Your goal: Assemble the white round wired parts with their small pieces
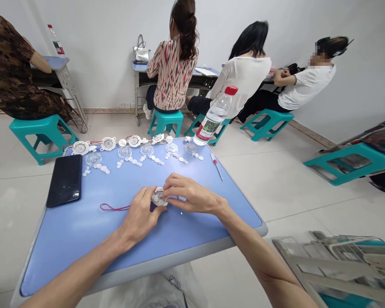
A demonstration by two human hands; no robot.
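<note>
Both of my hands meet over the middle of a blue table (83, 239). My left hand (141, 216) and my right hand (189, 192) pinch a small round clear plastic part (158, 197) between their fingertips, just above the tabletop. A red cord (114, 208) trails left from the part across the table. Rows of similar round clear and white parts (131, 149) with small white pieces lie along the far edge.
A black phone (65, 179) lies at the left. A water bottle (215, 115) with a red cap stands at the far right corner, a small red-handled screwdriver (216, 166) near it. Several people sit on teal stools at desks behind. Grey trays (340, 261) sit lower right.
</note>
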